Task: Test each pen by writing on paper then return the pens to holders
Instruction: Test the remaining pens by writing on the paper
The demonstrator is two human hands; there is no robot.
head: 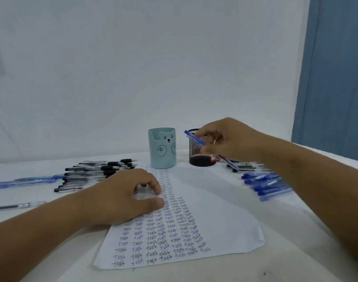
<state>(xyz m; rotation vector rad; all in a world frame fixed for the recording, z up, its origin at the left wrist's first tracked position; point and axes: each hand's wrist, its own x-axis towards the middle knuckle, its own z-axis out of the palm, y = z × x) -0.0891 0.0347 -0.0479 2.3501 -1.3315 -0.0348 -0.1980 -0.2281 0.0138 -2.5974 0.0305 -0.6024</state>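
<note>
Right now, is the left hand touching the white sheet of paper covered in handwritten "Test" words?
Touching. The head view shows the left hand resting on the white sheet of paper, curled fingertips pressed on the written columns, with no gap.

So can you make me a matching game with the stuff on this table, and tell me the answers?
Things:
1. bear cup
2. mesh holder
3. blue pen
4. paper

Matches:
A. held in the right hand
B. under the left hand
C. black
D. light blue with a face

Pairs: 1-D, 2-C, 3-A, 4-B
</note>
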